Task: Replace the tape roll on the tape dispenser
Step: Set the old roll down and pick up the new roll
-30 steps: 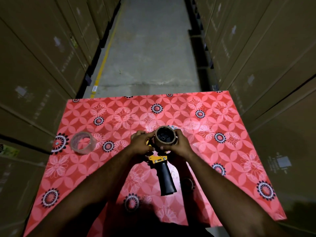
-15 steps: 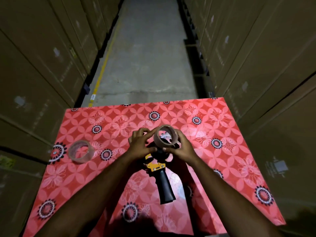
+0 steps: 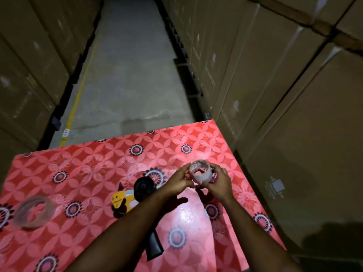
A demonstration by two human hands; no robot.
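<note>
An empty tape core, a thin pale ring, is held above the table between my left hand and my right hand, to the right of the dispenser. The tape dispenser lies on the red floral table, its black hub bare, its yellow body toward the left and its black handle partly hidden under my left forearm. A full clear tape roll lies flat near the table's left edge, away from both hands.
Tall stacks of cardboard boxes wall in the table on the right, and more boxes stand on the left. A concrete aisle with a yellow line runs ahead beyond the table's far edge.
Both hands have lifted the core off the dispenser's hub and carried it to the right. The dispenser now lies alone on the table. The camera view has swung toward the right.
</note>
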